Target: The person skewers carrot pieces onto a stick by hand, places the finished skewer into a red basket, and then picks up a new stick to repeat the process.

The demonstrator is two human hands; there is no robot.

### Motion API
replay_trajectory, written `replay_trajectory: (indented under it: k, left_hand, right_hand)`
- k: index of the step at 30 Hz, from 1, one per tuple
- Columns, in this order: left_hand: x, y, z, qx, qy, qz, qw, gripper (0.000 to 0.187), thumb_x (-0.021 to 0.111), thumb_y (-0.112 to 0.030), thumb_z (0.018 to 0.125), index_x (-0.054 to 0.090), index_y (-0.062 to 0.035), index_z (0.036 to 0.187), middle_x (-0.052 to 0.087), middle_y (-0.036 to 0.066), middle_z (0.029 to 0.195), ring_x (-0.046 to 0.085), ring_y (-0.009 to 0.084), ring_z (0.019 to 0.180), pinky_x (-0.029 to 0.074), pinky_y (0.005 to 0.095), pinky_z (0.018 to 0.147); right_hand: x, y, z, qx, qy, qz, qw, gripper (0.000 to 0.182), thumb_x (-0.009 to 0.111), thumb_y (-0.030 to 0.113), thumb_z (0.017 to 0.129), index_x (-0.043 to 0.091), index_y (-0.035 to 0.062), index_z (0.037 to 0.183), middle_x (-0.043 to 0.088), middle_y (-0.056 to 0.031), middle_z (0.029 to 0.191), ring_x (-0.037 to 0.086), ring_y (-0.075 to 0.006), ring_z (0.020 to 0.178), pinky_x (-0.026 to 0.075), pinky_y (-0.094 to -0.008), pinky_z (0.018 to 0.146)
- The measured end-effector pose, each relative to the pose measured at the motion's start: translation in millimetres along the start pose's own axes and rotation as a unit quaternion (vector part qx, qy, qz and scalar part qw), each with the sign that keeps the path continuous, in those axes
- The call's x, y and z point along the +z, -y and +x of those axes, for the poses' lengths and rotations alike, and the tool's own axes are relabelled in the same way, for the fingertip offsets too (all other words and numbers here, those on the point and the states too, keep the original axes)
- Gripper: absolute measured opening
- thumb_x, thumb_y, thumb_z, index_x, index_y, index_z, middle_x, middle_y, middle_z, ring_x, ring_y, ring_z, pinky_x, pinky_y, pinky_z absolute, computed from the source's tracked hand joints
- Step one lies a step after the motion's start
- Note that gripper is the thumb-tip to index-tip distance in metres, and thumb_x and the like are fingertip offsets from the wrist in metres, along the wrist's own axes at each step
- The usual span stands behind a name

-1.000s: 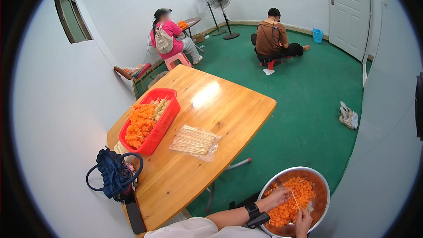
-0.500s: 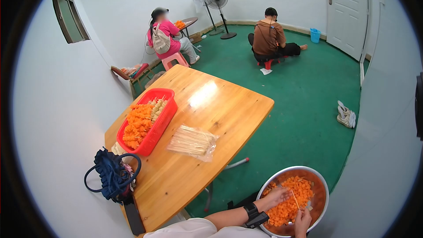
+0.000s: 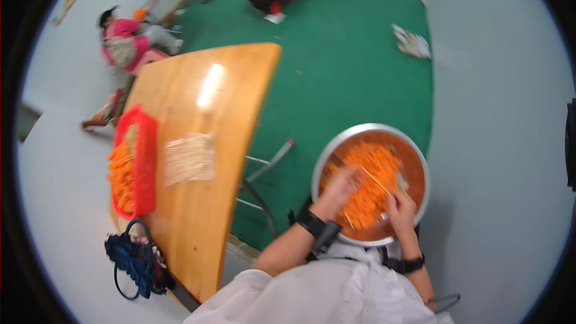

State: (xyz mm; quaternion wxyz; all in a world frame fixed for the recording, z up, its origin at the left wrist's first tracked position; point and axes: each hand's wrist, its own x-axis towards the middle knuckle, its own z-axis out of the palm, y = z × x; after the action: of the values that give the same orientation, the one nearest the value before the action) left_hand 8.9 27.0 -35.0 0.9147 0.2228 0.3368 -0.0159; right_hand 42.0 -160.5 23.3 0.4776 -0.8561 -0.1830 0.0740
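A round metal basin [image 3: 425,183] at my lap holds many small orange chunks [image 3: 375,168] that look like cut carrot, with a few pale bits among them. Over it, my right hand [image 3: 401,207] pinches the lower end of a thin wooden skewer [image 3: 375,180], which slants up to the left. My left hand [image 3: 343,186] is at the skewer's other end, its fingers drawn together. Motion blur hides what, if anything, those fingers hold.
To the left stands a wooden table [image 3: 240,96] bearing a red basket [image 3: 146,168] of loaded skewers, a bag of bare skewers [image 3: 189,159] and a dark blue handbag [image 3: 131,258]. Two people sit farther off. Shoes [image 3: 411,42] lie on the green floor near the right wall.
My view has tilted down and turned, so the basin appears higher and the table farther left. Both hands stay over the basin with the skewer between them.
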Motion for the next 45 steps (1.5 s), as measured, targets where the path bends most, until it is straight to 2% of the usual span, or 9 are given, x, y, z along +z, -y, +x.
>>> replay_trajectory:
  k: [2,4,11,15,18,27,30,42,45]
  left_hand:
    - [-0.6,2.1,1.3,0.018,0.007,-0.018,1.000,0.013,0.053,-0.012,0.087,0.055,-0.0002,0.091,0.060,0.010,0.086,0.058,0.0157,0.076,0.050,0.0248,0.067]
    - [12.1,0.3,-5.7,0.016,-0.045,-0.003,0.999,0.016,0.053,-0.014,0.087,0.054,-0.0018,0.097,0.059,0.008,0.089,0.058,0.0156,0.083,0.049,0.0269,0.073]
    - [14.0,-3.2,-5.0,0.007,-0.040,-0.006,0.999,0.017,0.051,-0.014,0.089,0.053,-0.0018,0.101,0.059,0.009,0.092,0.057,0.0168,0.085,0.049,0.0280,0.074]
    - [14.6,-3.1,-7.0,0.008,-0.040,0.005,0.999,0.017,0.050,-0.014,0.089,0.053,-0.0018,0.101,0.059,0.010,0.094,0.057,0.0166,0.084,0.048,0.0281,0.074]
    - [18.9,-3.3,-8.5,0.007,-0.049,0.009,0.999,0.017,0.050,-0.014,0.089,0.052,-0.0024,0.102,0.059,0.010,0.095,0.056,0.0162,0.084,0.048,0.0279,0.074]
    - [13.6,-2.9,-5.5,0.017,-0.040,0.033,0.999,0.017,0.054,-0.012,0.087,0.053,-0.0021,0.102,0.060,0.009,0.093,0.056,0.0151,0.083,0.048,0.0271,0.073]
    - [14.3,-3.0,-5.6,0.025,-0.035,0.043,0.998,0.016,0.054,-0.011,0.087,0.054,-0.0018,0.101,0.059,0.009,0.093,0.056,0.0148,0.083,0.048,0.0267,0.073]
    - [7.5,-2.5,-5.2,0.016,-0.020,0.095,0.995,0.016,0.055,-0.012,0.086,0.056,-0.0017,0.099,0.060,0.008,0.089,0.058,0.0144,0.079,0.049,0.0262,0.072]
    - [7.8,-1.7,-7.2,0.013,-0.010,0.102,0.995,0.016,0.055,-0.011,0.087,0.056,-0.0015,0.099,0.060,0.008,0.089,0.058,0.0144,0.078,0.050,0.0263,0.072]
  right_hand:
    - [3.5,-8.7,-2.6,-0.008,-0.019,-0.015,1.000,0.009,0.056,0.009,0.079,0.060,0.0013,0.080,0.058,-0.0153,0.069,0.057,-0.0272,0.060,0.043,-0.0331,0.055]
    - [3.2,-8.8,-3.8,-0.024,-0.023,-0.012,0.999,0.008,0.056,0.008,0.078,0.061,0.0018,0.082,0.059,-0.0142,0.071,0.059,-0.0259,0.062,0.045,-0.0319,0.055]
    - [-0.5,-0.9,-2.6,-0.030,-0.021,0.005,0.999,0.013,0.056,0.006,0.079,0.062,-0.0005,0.089,0.061,-0.0141,0.072,0.059,-0.0219,0.060,0.044,-0.0282,0.054]
    - [1.3,-2.5,-4.0,-0.025,-0.023,-0.012,0.999,0.012,0.057,0.007,0.079,0.063,0.0014,0.087,0.059,-0.0144,0.066,0.059,-0.0234,0.056,0.044,-0.0291,0.052]
    - [1.6,-5.1,-4.0,-0.031,-0.010,-0.042,0.999,0.011,0.058,0.010,0.078,0.064,0.0045,0.085,0.062,-0.0123,0.070,0.061,-0.0257,0.060,0.047,-0.0311,0.052]
    - [3.1,-7.8,-4.7,-0.042,-0.007,-0.059,0.997,0.009,0.055,0.012,0.080,0.063,0.0071,0.082,0.059,-0.0120,0.064,0.059,-0.0274,0.057,0.045,-0.0346,0.050]
    - [0.1,-5.0,-4.6,-0.018,0.026,-0.066,0.997,0.012,0.057,0.011,0.079,0.064,0.0045,0.085,0.060,-0.0148,0.066,0.060,-0.0283,0.057,0.046,-0.0333,0.052]
    - [3.2,-14.0,-7.9,-0.033,0.065,-0.075,0.995,0.013,0.051,0.017,0.084,0.060,0.0080,0.084,0.057,-0.0153,0.061,0.058,-0.0312,0.057,0.044,-0.0395,0.051]
    - [2.0,-16.6,-8.5,0.000,0.094,-0.062,0.994,0.015,0.050,0.017,0.085,0.059,0.0059,0.085,0.058,-0.0167,0.064,0.058,-0.0312,0.060,0.045,-0.0378,0.053]
